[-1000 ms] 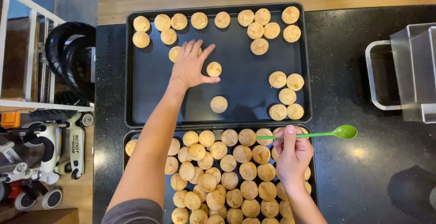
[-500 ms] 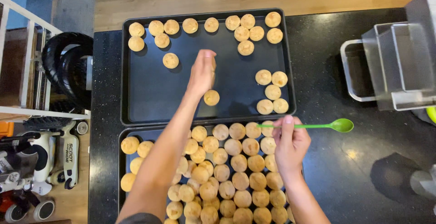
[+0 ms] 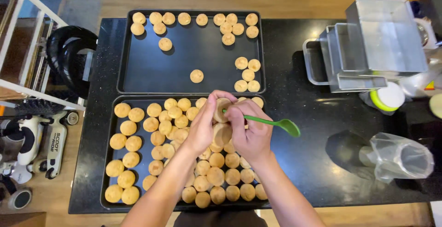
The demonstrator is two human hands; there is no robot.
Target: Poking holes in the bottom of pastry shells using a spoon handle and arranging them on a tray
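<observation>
Our left hand (image 3: 202, 128) grips a pastry puff (image 3: 223, 108) above the near tray (image 3: 107, 185); our right hand (image 3: 251, 132), closed around a green spoon (image 3: 276, 123), prods it. Pressing hard could crack it.

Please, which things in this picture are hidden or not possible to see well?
- Head view: the puffs under both forearms on the near tray are covered.
- The handle end of the green spoon is hidden inside the right hand.
- The puff at the left hand: its underside is not visible.
- The metal containers are cut by the right edge.
</observation>
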